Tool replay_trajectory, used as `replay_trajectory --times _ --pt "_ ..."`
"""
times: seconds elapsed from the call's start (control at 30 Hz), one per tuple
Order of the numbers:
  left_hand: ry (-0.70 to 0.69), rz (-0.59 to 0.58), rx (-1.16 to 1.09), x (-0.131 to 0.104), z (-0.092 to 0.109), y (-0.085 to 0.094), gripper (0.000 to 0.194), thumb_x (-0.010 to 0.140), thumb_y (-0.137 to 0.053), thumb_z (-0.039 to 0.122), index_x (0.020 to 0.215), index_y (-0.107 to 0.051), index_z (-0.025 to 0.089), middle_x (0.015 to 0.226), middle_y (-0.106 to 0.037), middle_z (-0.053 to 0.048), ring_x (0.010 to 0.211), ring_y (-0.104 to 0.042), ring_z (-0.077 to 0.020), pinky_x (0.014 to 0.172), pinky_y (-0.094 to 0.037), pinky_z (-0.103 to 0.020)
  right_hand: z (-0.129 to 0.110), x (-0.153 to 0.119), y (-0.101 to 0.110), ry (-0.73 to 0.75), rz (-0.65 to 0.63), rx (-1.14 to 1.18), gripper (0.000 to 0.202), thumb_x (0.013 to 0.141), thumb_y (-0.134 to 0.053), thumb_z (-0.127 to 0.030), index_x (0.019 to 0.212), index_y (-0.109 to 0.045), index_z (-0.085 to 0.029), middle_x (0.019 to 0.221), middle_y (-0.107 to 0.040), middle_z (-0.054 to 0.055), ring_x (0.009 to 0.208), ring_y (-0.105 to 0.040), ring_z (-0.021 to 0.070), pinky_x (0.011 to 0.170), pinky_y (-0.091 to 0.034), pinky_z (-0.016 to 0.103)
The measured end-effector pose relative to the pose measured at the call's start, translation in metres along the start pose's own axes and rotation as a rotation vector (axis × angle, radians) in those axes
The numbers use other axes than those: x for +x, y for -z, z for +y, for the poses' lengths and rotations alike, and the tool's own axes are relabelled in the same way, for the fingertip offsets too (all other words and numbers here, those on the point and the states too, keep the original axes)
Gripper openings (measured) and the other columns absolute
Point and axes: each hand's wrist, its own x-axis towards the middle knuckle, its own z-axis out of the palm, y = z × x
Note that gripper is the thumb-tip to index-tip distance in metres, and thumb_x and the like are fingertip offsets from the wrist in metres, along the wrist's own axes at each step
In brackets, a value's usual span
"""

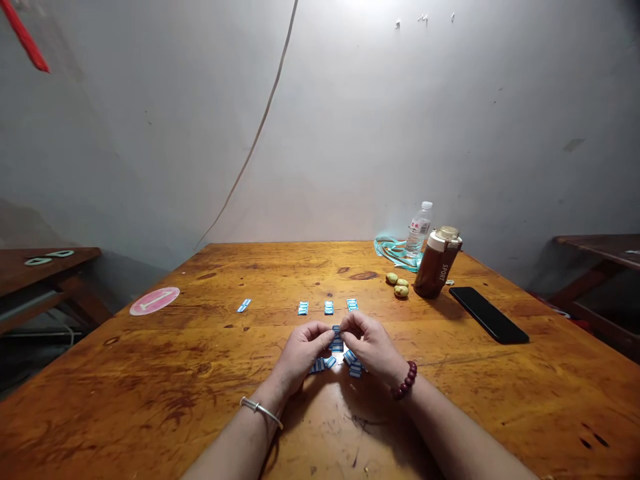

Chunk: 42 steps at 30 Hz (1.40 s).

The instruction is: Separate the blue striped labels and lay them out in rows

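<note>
Both hands meet over the near middle of the wooden table [210,360]. My left hand [306,345] pinches the left side of a small blue-and-white striped piece [337,339], thumb and fingertips together. From the other side my right hand [367,343] pinches the same piece. Below the hands lie more striped pieces, one cluster [320,365] by my left fingers and another cluster [354,366] under my right hand, partly covered. Farther out sit three small stacks in a row: left stack [303,308], middle stack [329,307], right stack [353,305]. A lone striped piece [244,305] lies to their left.
At right stand a brown sport bottle [434,267] and a clear water bottle [419,230], beside turquoise ribbon [390,248]. Several yellowish round items [401,291] lie near them. A black phone [487,315] rests at the right edge, a pink round sticker [155,301] at left.
</note>
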Motion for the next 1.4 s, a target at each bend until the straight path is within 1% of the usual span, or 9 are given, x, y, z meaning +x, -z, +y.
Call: replay_trajectory --times 0.1,0.23,0.47,0.63,0.73,0.87,1.1,1.27,1.4 --pt "0.017 -0.017 -0.014 -0.0008 0.0026 0.0002 0.023 0.065 -0.061 0.034 0.072 -0.060 0.013 0.066 -0.056 0.000 0.055 -0.049 -0.0070 0.054 -0.039 -0.019 -0.0017 0.0008 -0.0010 -0.024 0.018 0.086 0.003 0.073 -0.047 -0.018 0.074 -0.049 -0.017 0.062 -0.046 -0.004 0.055 -0.042 0.0077 0.050 -0.034 0.019" --pt "0.034 -0.028 -0.019 -0.0013 0.0032 0.0012 0.022 0.065 -0.062 0.033 0.072 -0.060 0.012 0.065 -0.055 0.000 0.054 -0.048 -0.0063 0.053 -0.039 -0.018 0.0000 0.0014 -0.0012 -0.078 0.017 0.164 0.010 0.072 -0.050 -0.022 0.080 -0.050 -0.017 0.062 -0.047 -0.004 0.055 -0.043 0.0080 0.051 -0.035 0.019" --pt "0.069 -0.031 -0.103 -0.0013 -0.0005 0.0028 0.020 0.067 -0.061 0.032 0.070 -0.055 0.014 0.067 -0.054 0.001 0.059 -0.050 -0.0069 0.055 -0.041 -0.018 0.0014 0.0032 -0.0012 -0.175 0.034 0.214 0.008 0.069 -0.052 -0.022 0.068 -0.054 -0.015 0.063 -0.052 -0.002 0.058 -0.047 0.0091 0.053 -0.037 0.020" --pt "0.176 -0.152 -0.281 -0.0031 0.0011 0.0018 0.025 0.074 -0.052 0.037 0.088 -0.054 0.016 0.087 -0.059 -0.007 0.077 -0.057 -0.0137 0.063 -0.045 -0.023 -0.0033 0.0054 0.0013 -0.176 0.059 0.356 0.007 0.068 -0.054 -0.022 0.070 -0.053 -0.015 0.065 -0.053 -0.002 0.061 -0.050 0.0095 0.059 -0.040 0.022" --pt "0.206 -0.183 -0.329 -0.0033 0.0010 0.0020 0.026 0.075 -0.053 0.033 0.093 -0.053 0.015 0.086 -0.059 -0.008 0.073 -0.058 -0.0122 0.064 -0.045 -0.022 -0.0018 0.0053 0.0008 -0.155 0.074 0.295 0.007 0.069 -0.053 -0.022 0.070 -0.054 -0.015 0.067 -0.054 -0.002 0.062 -0.049 0.0099 0.059 -0.040 0.022" --pt "0.190 -0.175 -0.370 -0.0015 -0.0024 0.0037 0.021 0.074 -0.055 0.028 0.089 -0.054 0.013 0.078 -0.059 -0.007 0.063 -0.057 -0.0079 0.060 -0.045 -0.019 0.0018 0.0041 -0.0026 -0.099 0.067 0.208 0.008 0.071 -0.050 -0.023 0.072 -0.054 -0.016 0.068 -0.054 -0.001 0.063 -0.049 0.0102 0.059 -0.040 0.022" --pt "0.183 -0.135 -0.342 -0.0007 -0.0045 0.0031 0.020 0.073 -0.056 0.030 0.083 -0.056 0.013 0.074 -0.059 -0.004 0.058 -0.055 -0.0063 0.056 -0.044 -0.017 0.0037 0.0018 -0.0066 -0.050 0.085 0.094 0.008 0.072 -0.048 -0.022 0.069 -0.052 -0.016 0.064 -0.051 -0.002 0.059 -0.047 0.0094 0.054 -0.038 0.020" --pt "0.221 -0.160 -0.364 -0.0039 -0.0007 0.0012 0.029 0.074 -0.052 0.037 0.086 -0.057 0.012 0.077 -0.060 -0.008 0.062 -0.058 -0.0093 0.057 -0.045 -0.018 0.0021 0.0029 -0.0025 -0.124 0.065 0.195 0.006 0.070 -0.051 -0.022 0.067 -0.052 -0.016 0.063 -0.051 -0.002 0.059 -0.047 0.0095 0.054 -0.038 0.021" --pt "0.288 -0.199 -0.409 -0.0056 0.0000 0.0033 0.028 0.074 -0.052 0.036 0.087 -0.057 0.011 0.077 -0.061 -0.009 0.062 -0.058 -0.0106 0.058 -0.045 -0.020 -0.0006 0.0047 0.0001 -0.162 0.020 0.300 0.007 0.067 -0.054 -0.023 0.066 -0.052 -0.016 0.063 -0.052 -0.002 0.060 -0.048 0.0099 0.057 -0.039 0.021"
